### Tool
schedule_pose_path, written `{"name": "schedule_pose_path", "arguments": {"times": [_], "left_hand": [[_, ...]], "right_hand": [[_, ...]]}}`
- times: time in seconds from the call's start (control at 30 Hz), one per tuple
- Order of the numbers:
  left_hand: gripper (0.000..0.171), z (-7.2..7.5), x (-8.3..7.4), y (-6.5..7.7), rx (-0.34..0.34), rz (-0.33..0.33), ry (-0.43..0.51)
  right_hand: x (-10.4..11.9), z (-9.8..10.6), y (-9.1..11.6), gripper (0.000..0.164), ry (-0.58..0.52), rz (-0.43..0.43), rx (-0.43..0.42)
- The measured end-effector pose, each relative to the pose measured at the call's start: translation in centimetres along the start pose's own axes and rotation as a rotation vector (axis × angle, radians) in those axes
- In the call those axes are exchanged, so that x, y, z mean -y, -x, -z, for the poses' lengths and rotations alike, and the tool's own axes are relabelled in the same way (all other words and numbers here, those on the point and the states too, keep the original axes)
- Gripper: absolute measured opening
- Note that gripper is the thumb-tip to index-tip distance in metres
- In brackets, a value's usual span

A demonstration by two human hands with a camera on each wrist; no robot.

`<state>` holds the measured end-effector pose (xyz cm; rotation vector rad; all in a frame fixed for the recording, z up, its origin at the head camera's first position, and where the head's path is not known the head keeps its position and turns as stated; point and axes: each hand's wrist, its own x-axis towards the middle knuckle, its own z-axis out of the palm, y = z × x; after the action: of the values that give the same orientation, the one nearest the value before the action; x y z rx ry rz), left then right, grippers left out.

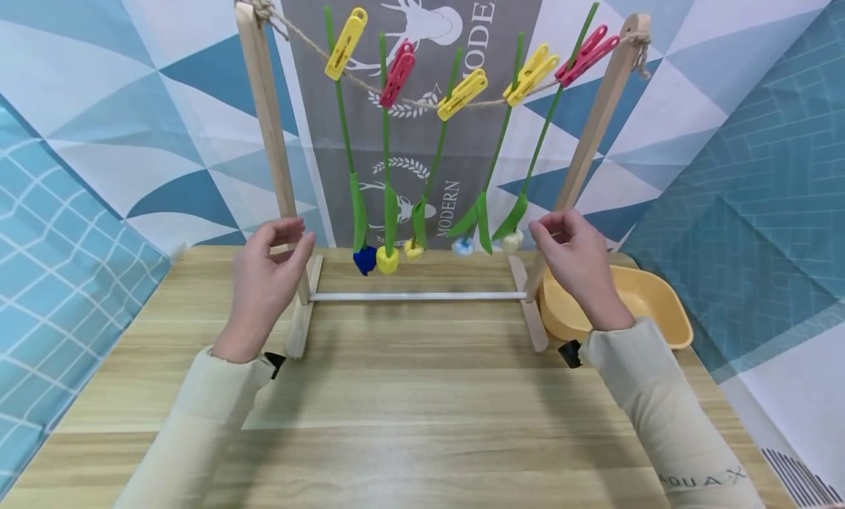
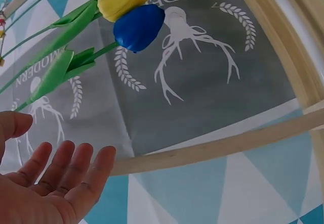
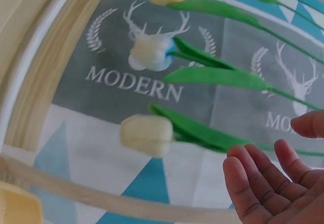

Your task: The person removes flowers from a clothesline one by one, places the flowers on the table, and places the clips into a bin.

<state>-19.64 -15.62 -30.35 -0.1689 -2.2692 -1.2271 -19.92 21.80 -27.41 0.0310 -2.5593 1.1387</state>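
Apparently the pegging step is done: five artificial tulips (image 1: pixel 386 260) hang heads-down from the rope (image 1: pixel 304 38) slung between 11 and 2 o'clock, each stem clipped by a clothespin (image 1: pixel 397 75). At 9 o'clock the left hand (image 1: pixel 264 278) sits near the wooden post (image 1: pixel 268 113); at 3 o'clock the right hand (image 1: pixel 581 263) is near the white tulip (image 1: pixel 512 241). Both are empty, fingers loosely bent. The next move probably calls for, at most, gentle straightening of a stem without jarring the rope
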Motion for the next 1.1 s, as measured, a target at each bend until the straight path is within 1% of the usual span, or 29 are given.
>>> {"name": "schedule_pose_path", "arguments": {"times": [0.1, 0.3, 0.5, 0.63, 0.93, 1.1], "left_hand": [[0.036, 0.0, -0.3, -0.3, -0.004, -0.014, 0.003], [0.038, -0.1, -0.9, -0.6, 0.015, -0.017, 0.025], [0.037, -0.1, -1.5, -1.1, -0.008, -0.034, 0.051], [0.037, -0.2, -1.9, -1.6, -0.015, -0.043, 0.087], [0.038, -0.5, -3.2, -2.9, -0.004, -0.055, 0.135], [0.038, -0.5, -4.2, -3.6, -0.009, -0.062, 0.174]], "right_hand": [[0.9, -0.2, 0.0, 0.041, -0.017, 0.023, 0.006], [2.9, -0.8, -0.1, 0.036, -0.055, 0.076, 0.038], [4.5, -1.6, -0.2, 0.032, -0.093, 0.113, 0.057], [5.7, -2.1, -0.3, 0.030, -0.118, 0.143, 0.067], [8.8, -2.3, -1.1, 0.027, -0.188, 0.267, 0.058], [11.3, -2.1, -1.3, 0.025, -0.266, 0.315, 0.075]]}}
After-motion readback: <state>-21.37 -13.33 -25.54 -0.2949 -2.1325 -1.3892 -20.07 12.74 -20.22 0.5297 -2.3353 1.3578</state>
